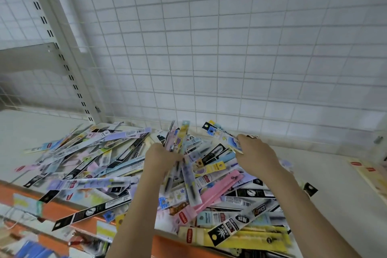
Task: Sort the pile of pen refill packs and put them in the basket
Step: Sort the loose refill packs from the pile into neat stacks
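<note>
Packs point(129, 165) are lying heaped on the shelf point(326, 176), spreading from nine to five o'clock. The left hand point(161, 158) is pinching a fanned bundle point(178, 153); the right hand point(254, 154) is pinching one pack point(222, 134). Being light, thin, probably slippery sleeves, they are best gripped mid-length. No basket is showing.

White metal shelf point(326, 176) with orange front edge point(62, 210), before me: bears a sprawling pile of long, flat, many-coloured pen refill packs point(100, 165); some overhang the edge. Yellowish packs point(368, 176) lie apart, far right.
</note>
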### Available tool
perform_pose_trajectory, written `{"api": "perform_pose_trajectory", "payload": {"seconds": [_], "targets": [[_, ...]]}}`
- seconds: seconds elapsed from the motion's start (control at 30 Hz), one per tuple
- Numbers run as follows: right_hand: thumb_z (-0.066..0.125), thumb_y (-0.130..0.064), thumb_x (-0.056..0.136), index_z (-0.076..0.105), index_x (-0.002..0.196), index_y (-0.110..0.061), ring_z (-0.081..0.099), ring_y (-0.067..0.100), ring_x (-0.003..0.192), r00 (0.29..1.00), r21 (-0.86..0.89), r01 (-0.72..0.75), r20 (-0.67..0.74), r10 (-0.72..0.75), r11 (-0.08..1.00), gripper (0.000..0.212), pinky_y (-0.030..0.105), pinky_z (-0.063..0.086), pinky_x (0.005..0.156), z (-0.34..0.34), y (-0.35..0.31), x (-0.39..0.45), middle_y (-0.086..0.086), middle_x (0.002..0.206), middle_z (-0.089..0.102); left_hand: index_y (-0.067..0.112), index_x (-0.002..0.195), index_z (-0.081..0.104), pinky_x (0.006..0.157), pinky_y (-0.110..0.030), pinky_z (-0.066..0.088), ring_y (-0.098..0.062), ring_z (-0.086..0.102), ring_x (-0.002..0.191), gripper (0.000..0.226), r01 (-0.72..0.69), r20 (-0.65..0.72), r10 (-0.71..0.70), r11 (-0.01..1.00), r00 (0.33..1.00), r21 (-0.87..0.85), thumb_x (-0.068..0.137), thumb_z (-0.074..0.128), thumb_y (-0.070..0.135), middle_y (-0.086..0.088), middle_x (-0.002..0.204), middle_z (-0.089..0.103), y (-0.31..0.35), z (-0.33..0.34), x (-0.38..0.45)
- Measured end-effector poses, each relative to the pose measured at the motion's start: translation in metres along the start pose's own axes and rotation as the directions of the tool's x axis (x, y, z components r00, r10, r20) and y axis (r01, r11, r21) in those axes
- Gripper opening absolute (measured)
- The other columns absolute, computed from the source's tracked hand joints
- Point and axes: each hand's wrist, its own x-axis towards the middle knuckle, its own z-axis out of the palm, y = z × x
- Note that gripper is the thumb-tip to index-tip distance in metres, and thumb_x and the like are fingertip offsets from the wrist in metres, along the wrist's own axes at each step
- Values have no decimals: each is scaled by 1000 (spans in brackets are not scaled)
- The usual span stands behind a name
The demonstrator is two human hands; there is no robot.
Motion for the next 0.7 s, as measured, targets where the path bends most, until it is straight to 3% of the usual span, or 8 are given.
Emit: {"api": "perform_pose_trajectory", "payload": {"seconds": [0.1, 0.23, 0.37, 0.53, 0.63, 0.7], "targets": [[45, -28, 94, 35, 89, -18, 49, 26, 76, 1000, 20, 27, -14, -27, 999, 15, 30, 35, 60, 2, -4, 3, -1, 73, 43, 7, 66, 42, 45, -23, 30, -16, 36, 47, 33, 32, 13, -30, 993, 999, -115, 76, 72, 18, -4, 57, 39, -2, -9, -2], [45, -56, 90, 43, 96, -17, 48, 20, 69, 997, 18, 69, -45, -68, 997, 39, 29, 32, 52, 3, -16, 6, -5, 70, 46, 9, 61, 47, 45, -22, 30, -17, 34, 44, 29, 24, 25, -19, 972, 1000, -234, 78, 69, 14, -4, 54, 39, -7, -23, -4], [49, -44, 91, 41, 78, -22, 53, 20, 67, 997, 23, 52, -62, -50, 998, 26, 25, 29, 47, 9, -27, 13, -5, 71, 50, 2, 77, 70, 34, -17, 25, -13, 27, 39, 11, 22, 66, 4, 923, 998, -383, 82, 66, 11, -4, 52, 53, -14, -33, -2], [48, -27, 90, 32, 60, -23, 46, 19, 56, 999, 86, 33, -34, -30, 996, 34, 25, 26, 46, 14, -43, 21, -4, 59, 43, 4, 78, 74, 38, -19, 26, -13, 28, 40, 14, 13, 68, 16, 911, 998, -412, 80, 70, 18, 2, 43, 39, -21, -43, 1], [49, -19, 89, 32, 61, -23, 40, 13, 52, 1000, 142, 23, 16, -26, 990, 33, 25, 26, 45, 20, -53, 26, -3, 61, 42, -5, 92, 70, 42, -22, 27, -15, 30, 41, 37, 49, 63, -25, 906, 998, -420, 71, 77, 25, -2, 48, 41, -26, -49, 5], [50, -20, 89, 34, 61, -23, 43, 15, 54, 999, 149, 15, 36, -21, 989, 32, 25, 29, 46, 26, -61, 30, -2, 62, 43, -7, 89, 69, 45, -23, 29, -16, 33, 41, 46, 69, 65, -46, 907, 997, -416, 66, 81, 30, -4, 51, 45, -29, -55, 7]]}}
